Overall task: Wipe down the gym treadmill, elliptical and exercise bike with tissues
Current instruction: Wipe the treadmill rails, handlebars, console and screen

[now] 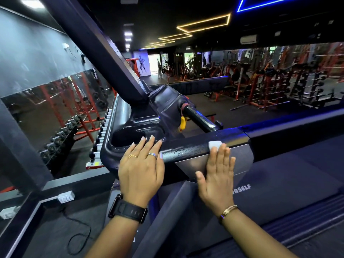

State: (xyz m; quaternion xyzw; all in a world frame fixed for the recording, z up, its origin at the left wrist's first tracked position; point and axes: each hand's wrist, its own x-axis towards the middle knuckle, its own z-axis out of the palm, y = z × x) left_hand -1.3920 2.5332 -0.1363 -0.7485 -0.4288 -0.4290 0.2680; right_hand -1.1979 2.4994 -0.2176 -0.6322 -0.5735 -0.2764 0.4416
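Tissue (214, 144) under flat right hand (216, 175)

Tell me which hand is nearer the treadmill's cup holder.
Left. The left hand rests at the cup holder's near rim; the right hand is off to its right, pressing a tissue on the bar.

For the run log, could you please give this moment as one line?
phase: treadmill wipe | left hand: flat on console corner by cup holder | right hand: straight fingers press tissue on handrail

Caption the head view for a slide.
Wiping: right hand presses a tissue on the treadmill rail; left hand rests on the console.
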